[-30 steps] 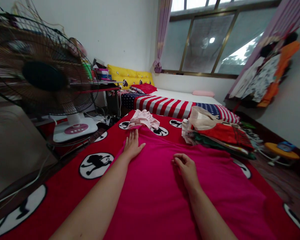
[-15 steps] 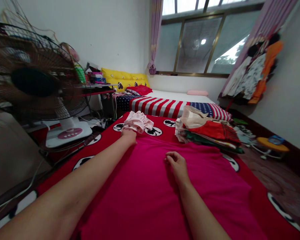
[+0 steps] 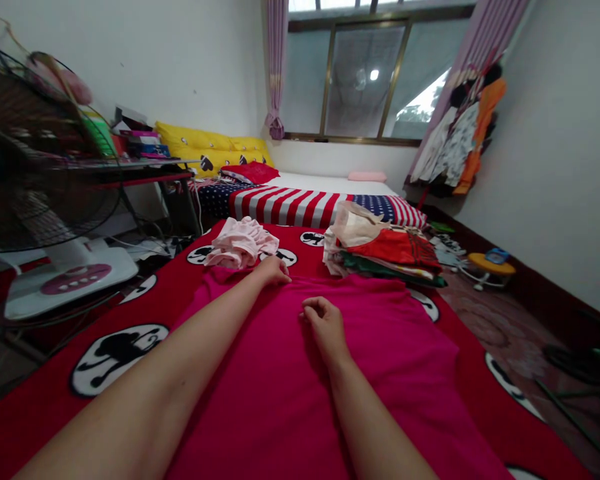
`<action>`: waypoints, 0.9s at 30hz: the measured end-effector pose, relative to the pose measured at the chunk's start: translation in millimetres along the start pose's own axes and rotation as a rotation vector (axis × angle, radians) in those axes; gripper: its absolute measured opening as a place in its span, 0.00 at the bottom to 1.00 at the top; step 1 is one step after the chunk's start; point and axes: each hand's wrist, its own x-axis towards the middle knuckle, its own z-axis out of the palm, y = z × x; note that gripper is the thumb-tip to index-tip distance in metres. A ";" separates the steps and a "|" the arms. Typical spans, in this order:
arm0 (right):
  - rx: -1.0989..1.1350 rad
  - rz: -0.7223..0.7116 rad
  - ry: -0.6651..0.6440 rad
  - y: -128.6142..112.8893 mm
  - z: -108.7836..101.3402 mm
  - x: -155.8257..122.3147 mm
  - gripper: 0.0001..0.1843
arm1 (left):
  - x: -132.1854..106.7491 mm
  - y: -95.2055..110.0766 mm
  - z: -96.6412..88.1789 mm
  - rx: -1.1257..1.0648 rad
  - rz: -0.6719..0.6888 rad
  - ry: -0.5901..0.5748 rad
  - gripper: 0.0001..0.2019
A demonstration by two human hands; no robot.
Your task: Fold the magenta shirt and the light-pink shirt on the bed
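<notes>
A magenta cloth garment (image 3: 380, 360) lies spread flat before me. My left hand (image 3: 274, 270) is at the middle of its far edge, fingers bent down and close together; whether they pinch the fabric is hidden. Over the garment's upper middle is my right hand (image 3: 325, 323), its thumb and fingers curled together, with no cloth seen lifted between them. A crumpled pale pink piece of clothing (image 3: 241, 241) sits beyond the far left corner. Past the far right part stands a stack of folded clothes (image 3: 390, 247), with beige, red and green layers.
Underneath is a red bedspread (image 3: 200, 230) with black-and-white oval prints. A fan (image 3: 70, 267) stands at the left, beside a cluttered desk (image 3: 145, 175). Another bed (image 3: 300, 205) with a striped cover is behind. On the right floor is a small stool (image 3: 490, 265).
My left hand has moved right along the garment's far edge, away from the pale pink clothing. The right hand stays over about the same spot. The view has turned slightly right.
</notes>
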 end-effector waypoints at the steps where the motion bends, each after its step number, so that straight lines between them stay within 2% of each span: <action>1: 0.001 0.000 0.000 0.5 0.2 0.2 0.07 | 1.7 0.3 -0.3 -0.022 -0.004 0.008 0.07; 7: -0.007 0.000 0.005 2.7 0.4 1.7 0.07 | 3.4 0.8 13.6 -0.005 -0.010 0.192 0.09; 9: -0.017 -0.004 0.000 3.1 -0.1 2.0 0.07 | 1.6 2.7 22.2 0.043 0.021 0.254 0.09; 11: -0.025 -0.006 -0.008 3.3 -0.5 2.0 0.07 | -1.5 6.2 30.7 0.085 0.086 0.265 0.11; 15: -0.029 -0.013 -0.015 2.3 -0.6 1.5 0.08 | -11.1 14.5 43.8 0.160 0.256 0.146 0.17; 18: -0.035 -0.021 -0.017 0.6 -1.0 1.4 0.08 | -22.5 16.0 44.7 0.202 0.303 0.073 0.24; 22: -0.039 -0.020 -0.022 -1.8 -2.3 1.6 0.08 | -51.7 4.9 26.7 0.198 0.341 -0.043 0.32; 25: -0.031 -0.017 -0.020 -4.1 -2.6 0.5 0.09 | -90.1 -12.9 5.3 0.204 0.388 -0.190 0.29; 27: -0.022 -0.015 -0.018 -6.0 -2.5 -0.9 0.09 | -122.3 -26.7 -8.2 0.223 0.418 -0.242 0.27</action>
